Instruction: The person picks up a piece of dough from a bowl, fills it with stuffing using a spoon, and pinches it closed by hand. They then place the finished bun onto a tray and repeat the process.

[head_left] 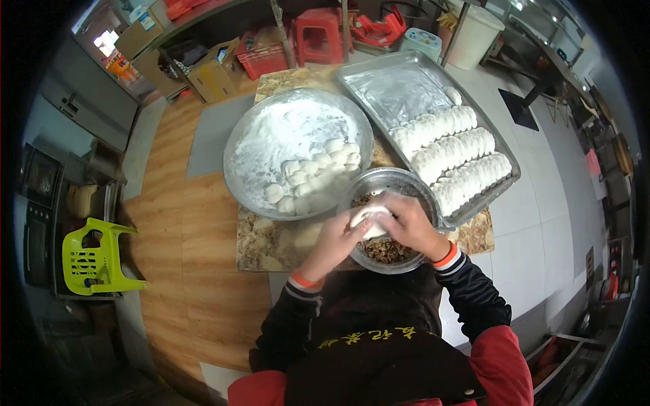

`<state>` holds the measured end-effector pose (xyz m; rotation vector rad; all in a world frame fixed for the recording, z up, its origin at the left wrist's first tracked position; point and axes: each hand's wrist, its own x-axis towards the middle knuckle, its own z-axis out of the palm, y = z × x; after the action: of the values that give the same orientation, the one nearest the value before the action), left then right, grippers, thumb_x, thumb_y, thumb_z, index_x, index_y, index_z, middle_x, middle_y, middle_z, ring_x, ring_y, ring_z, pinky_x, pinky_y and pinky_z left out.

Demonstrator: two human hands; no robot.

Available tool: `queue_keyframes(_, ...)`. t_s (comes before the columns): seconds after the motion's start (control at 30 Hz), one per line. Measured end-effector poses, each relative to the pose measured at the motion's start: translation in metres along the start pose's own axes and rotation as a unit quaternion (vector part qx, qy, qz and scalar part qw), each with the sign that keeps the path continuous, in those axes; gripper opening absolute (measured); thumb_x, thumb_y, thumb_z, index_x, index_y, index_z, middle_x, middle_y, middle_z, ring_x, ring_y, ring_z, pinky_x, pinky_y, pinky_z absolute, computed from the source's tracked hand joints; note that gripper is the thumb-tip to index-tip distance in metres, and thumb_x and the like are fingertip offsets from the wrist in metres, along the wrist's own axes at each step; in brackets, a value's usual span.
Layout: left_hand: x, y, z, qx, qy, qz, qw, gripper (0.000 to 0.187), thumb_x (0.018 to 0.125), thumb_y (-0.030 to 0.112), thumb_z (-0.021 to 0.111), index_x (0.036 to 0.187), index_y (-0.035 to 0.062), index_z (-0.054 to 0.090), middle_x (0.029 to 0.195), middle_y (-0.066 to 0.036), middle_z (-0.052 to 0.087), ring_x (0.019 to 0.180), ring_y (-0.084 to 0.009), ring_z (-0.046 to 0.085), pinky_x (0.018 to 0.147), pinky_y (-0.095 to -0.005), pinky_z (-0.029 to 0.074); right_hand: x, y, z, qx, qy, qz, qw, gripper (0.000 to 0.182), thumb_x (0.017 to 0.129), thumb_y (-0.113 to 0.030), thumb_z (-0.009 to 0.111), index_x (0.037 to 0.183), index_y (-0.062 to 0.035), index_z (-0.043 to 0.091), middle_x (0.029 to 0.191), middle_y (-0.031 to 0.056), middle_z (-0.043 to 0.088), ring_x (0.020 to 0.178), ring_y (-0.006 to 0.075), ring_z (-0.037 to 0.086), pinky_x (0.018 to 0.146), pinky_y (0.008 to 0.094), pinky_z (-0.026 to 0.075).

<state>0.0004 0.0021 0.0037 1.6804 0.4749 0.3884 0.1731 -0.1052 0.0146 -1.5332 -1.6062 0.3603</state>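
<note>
Above the metal bowl of dark brown filling [387,251], a piece of white dough [371,220] is held between both hands. My left hand [336,238] grips its left side, fingers closed round it. My right hand [408,222] presses on the dough from the right, its fingers bent and slightly blurred. To the left stands a wide, floured metal basin [261,145] with several white dough balls [315,174] at its lower right. On the right, a metal tray [379,84] carries rows of shaped white dough pieces [453,150].
The basin, bowl and tray stand on a stone-patterned table [261,240]. A green plastic chair [101,257] is at the left on the wooden floor. Behind the table are red stools [318,37], cardboard boxes [215,71] and a white bucket [476,37].
</note>
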Motion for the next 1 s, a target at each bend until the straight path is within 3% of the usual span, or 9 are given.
queue_keyframes(0.07,0.002,-0.029,0.002,-0.053,0.05,-0.032,0.997,0.03,0.1,0.023,0.058,0.111,-0.0045,0.067,0.096,-0.007,0.071,0.086,-0.0135,0.066,0.073,-0.0297,0.052,-0.002,0.001,-0.004,0.113,0.037,0.092,0.989,0.021,0.092,-0.011,0.069,0.108,0.0026,0.066,0.096,0.0147,0.07,0.086,0.0216,0.067,0.079,0.0323,0.052)
queue_keyframes(0.13,0.002,-0.035,-0.002,-0.124,0.088,-0.017,0.988,0.03,0.101,0.024,0.057,0.112,-0.0033,0.066,0.105,-0.011,0.07,0.096,-0.0202,0.066,0.082,-0.0335,0.052,-0.006,0.002,-0.023,0.051,0.032,0.086,0.994,0.024,0.091,-0.017,0.07,0.108,-0.0003,0.068,0.103,0.0181,0.07,0.091,0.0301,0.07,0.08,0.0352,0.054)
queue_keyframes(0.2,-0.001,-0.019,-0.016,-0.216,0.116,0.043,0.969,0.029,0.102,0.024,0.056,0.114,-0.0012,0.063,0.115,-0.016,0.067,0.112,-0.0312,0.064,0.096,-0.0402,0.051,-0.023,0.011,-0.042,-0.118,0.011,0.121,0.986,0.019,0.091,-0.021,0.069,0.099,-0.0039,0.069,0.096,0.0135,0.071,0.087,0.0335,0.068,0.075,0.0398,0.054)
queue_keyframes(0.3,0.007,-0.005,-0.028,-0.477,0.115,0.035,0.871,0.031,0.104,0.025,0.053,0.121,-0.0001,0.058,0.124,-0.018,0.062,0.121,-0.0327,0.059,0.103,-0.0462,0.048,-0.058,0.03,-0.051,-0.273,-0.098,0.037,0.956,0.017,0.086,-0.02,0.068,0.094,-0.0054,0.069,0.091,0.013,0.069,0.082,0.0359,0.066,0.07,0.0431,0.053)
queue_keyframes(0.37,0.012,-0.03,-0.027,-0.372,0.153,0.027,0.915,0.034,0.103,0.027,0.053,0.123,-0.0012,0.056,0.125,-0.018,0.062,0.123,-0.0319,0.058,0.105,-0.0452,0.046,-0.07,0.017,-0.051,-0.317,-0.147,0.031,0.936,0.017,0.083,-0.018,0.067,0.094,-0.0055,0.069,0.089,0.014,0.067,0.081,0.0374,0.065,0.068,0.0439,0.053)
queue_keyframes(0.47,0.007,-0.031,-0.006,-0.223,0.162,-0.005,0.961,0.036,0.1,0.022,0.058,0.126,-0.0035,0.055,0.125,-0.016,0.062,0.121,-0.0287,0.059,0.105,-0.0416,0.046,-0.078,0.029,-0.048,-0.262,-0.109,0.076,0.956,0.013,0.081,-0.012,0.064,0.092,-0.0058,0.068,0.085,0.0155,0.065,0.081,0.0358,0.066,0.068,0.0443,0.053)
queue_keyframes(0.53,0.0,-0.023,-0.001,-0.469,0.104,-0.061,0.875,0.036,0.098,0.016,0.06,0.128,-0.0041,0.054,0.125,-0.015,0.062,0.12,-0.0271,0.059,0.105,-0.0402,0.046,-0.076,0.032,-0.048,-0.284,-0.042,0.09,0.954,0.011,0.081,-0.01,0.061,0.09,-0.0045,0.067,0.081,0.016,0.063,0.078,0.035,0.066,0.068,0.0444,0.053)
queue_keyframes(0.67,-0.01,-0.042,0.002,-0.44,0.124,-0.086,0.885,0.037,0.095,0.004,0.06,0.13,-0.0047,0.053,0.126,-0.014,0.062,0.118,-0.0252,0.06,0.106,-0.0387,0.045,-0.066,0.052,-0.035,-0.372,0.002,0.119,0.921,0.012,0.079,-0.006,0.06,0.088,-0.0014,0.065,0.08,0.0173,0.062,0.074,0.0354,0.065,0.067,0.0447,0.053)
queue_keyframes(1.0,-0.012,-0.034,0.001,-0.479,0.14,-0.092,0.861,0.038,0.103,0.019,0.053,0.13,-0.007,0.052,0.127,-0.015,0.06,0.118,-0.0233,0.058,0.104,-0.0365,0.046,-0.045,0.056,-0.019,-0.126,-0.069,0.126,0.981,0.016,0.081,-0.004,0.063,0.095,0.0004,0.07,0.09,0.0183,0.065,0.085,0.039,0.064,0.076,0.0442,0.052)
